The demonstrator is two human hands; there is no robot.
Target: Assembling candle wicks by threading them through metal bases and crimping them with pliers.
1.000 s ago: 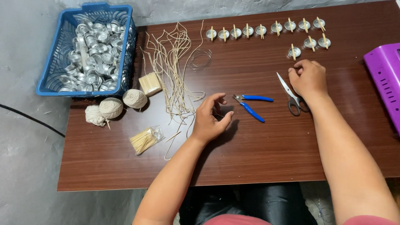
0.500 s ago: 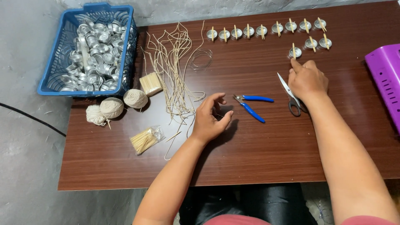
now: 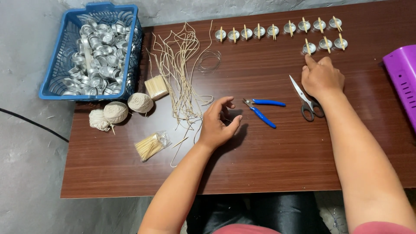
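Right hand [image 3: 321, 78] is pointing its forefinger at the nearest tin cup [image 3: 309, 47] at 12 o'clock (other fingers curled, nothing held), straightening its stick; left hand [image 3: 219, 123] is resting half-curled beside the pliers [image 3: 263, 110].

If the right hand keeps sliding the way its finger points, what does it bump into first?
The right hand points its finger up the table at a small metal cup with a little stick across it. That cup looks like the first thing it would meet, at the left of the short row of three.
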